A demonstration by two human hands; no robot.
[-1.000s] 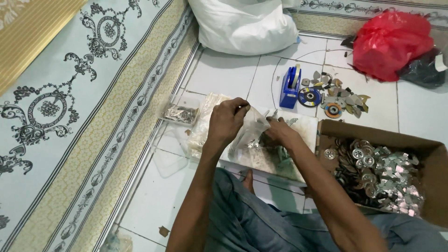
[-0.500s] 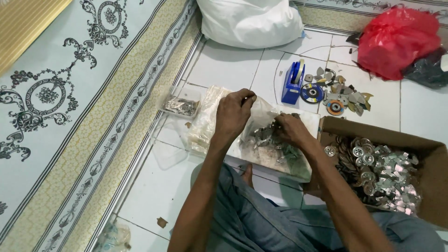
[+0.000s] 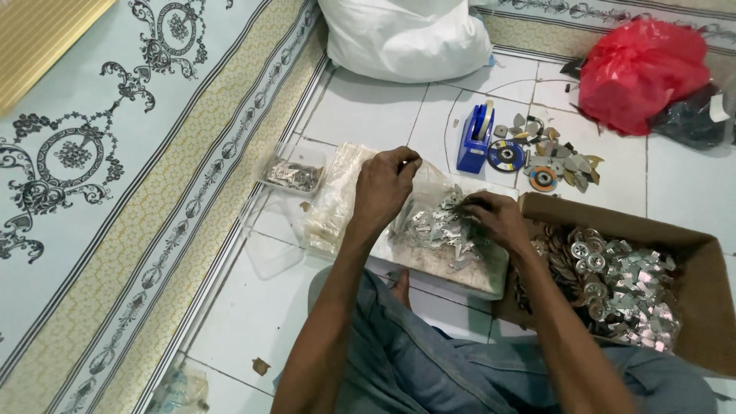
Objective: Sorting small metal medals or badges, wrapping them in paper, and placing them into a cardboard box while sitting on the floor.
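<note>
Your left hand pinches the clear plastic bag open at its mouth on the white tiled floor so your right hand, fingers pressed together, can dig into its small silvery metal pieces

Center frame: left hand pinches the top edge of a clear plastic bag of small metal pieces; right hand is inside it, fingers on the pieces. Lower right: cardboard box with metal parts. Upper frame: blue tape dispenser, white sack, red bag.
</note>
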